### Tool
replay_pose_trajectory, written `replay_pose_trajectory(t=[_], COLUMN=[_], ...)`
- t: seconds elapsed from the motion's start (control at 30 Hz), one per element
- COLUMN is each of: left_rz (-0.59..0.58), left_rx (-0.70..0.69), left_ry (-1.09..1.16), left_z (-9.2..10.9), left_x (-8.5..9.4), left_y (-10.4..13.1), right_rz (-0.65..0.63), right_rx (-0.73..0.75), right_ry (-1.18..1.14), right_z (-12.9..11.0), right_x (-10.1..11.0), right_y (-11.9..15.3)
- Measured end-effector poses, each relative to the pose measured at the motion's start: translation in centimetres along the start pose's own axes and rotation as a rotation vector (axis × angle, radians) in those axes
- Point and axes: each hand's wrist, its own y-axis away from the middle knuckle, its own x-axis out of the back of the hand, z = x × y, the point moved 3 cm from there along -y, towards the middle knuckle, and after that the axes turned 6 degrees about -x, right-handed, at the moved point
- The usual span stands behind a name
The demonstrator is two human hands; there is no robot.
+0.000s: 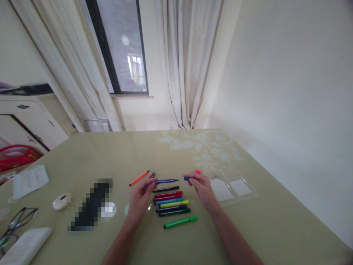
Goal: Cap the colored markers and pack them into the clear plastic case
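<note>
1. Left fingers pinch a blue marker, bare tip toward three o'clock.
2. Right fingers clamp a blue cap, apart from that tip.
3. Other markers lie on the desk, toward six o'clock.

Passable across the far tabletop. Blocked mid-table by the row of markers, at right by the clear tray, at left by the white oval object.

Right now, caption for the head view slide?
Left hand holds an uncapped blue marker, right hand a blue cap, over a table with more markers.
</note>
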Motion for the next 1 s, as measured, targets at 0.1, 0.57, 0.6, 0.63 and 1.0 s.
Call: replay_pose_trajectory(t=[0.1,0.57,0.6,0.63,1.0], left_rz=[-0.006,-0.021,-0.019,-0.018,-0.004], left_rx=[-0.006,-0.005,-0.003,0.0,0.0], left_ry=[0.009,-0.011,-0.013,-0.013,-0.012], left_z=[-0.1,-0.3,-0.3,-0.3,-0.7], left_x=[-0.1,-0.2,-0.2,-0.2,-0.2], left_y=[0.0,0.1,0.0,0.0,0.0], right_rz=[0.019,-0.016,-0.008,-0.001,0.013], right_rx=[-0.028,-0.092,-0.094,-0.096,-0.116], right_ry=[-0.035,-0.261,-0.252,-0.244,-0.218], right_z=[0.3,-0.5,-0.4,-0.2,-0.8], right_x=[-0.1,-1.1,-1.1,-1.1,-1.4], right_y=[-0.1,0.1,0.1,0.1,0.2])
